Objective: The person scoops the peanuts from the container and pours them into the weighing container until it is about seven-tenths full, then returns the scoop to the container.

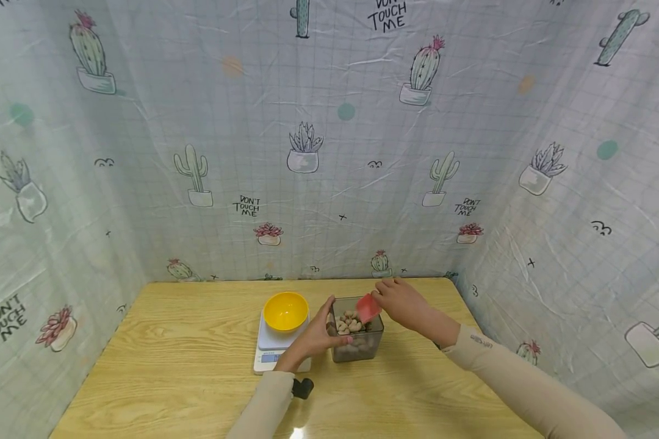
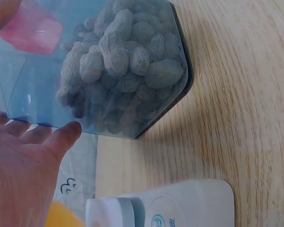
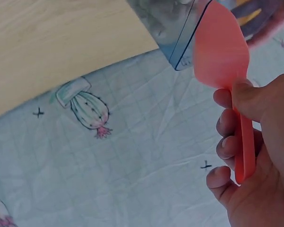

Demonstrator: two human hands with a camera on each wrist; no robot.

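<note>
A see-through grey plastic container (image 1: 357, 347) stands on the table, partly filled with unshelled peanuts (image 2: 128, 61). My left hand (image 1: 318, 334) holds it at its left side, thumb along the near wall and fingers by the rim. My right hand (image 1: 403, 302) grips the handle of a red scoop (image 3: 222, 47), fingers wrapped round it. The scoop's head (image 1: 368, 308) is tilted down inside the container's mouth, above the peanuts. Whether it carries any peanuts cannot be told. Left of the container, a yellow bowl (image 1: 286, 311) sits on a white kitchen scale (image 1: 265, 360).
My left forearm and hand partly cover the scale's display (image 1: 270, 358). The wooden table (image 1: 187, 360) reaches back to a curtain (image 1: 329, 244) printed with cacti, which also hangs on both sides. A black strap piece (image 1: 303, 388) sits at my left wrist.
</note>
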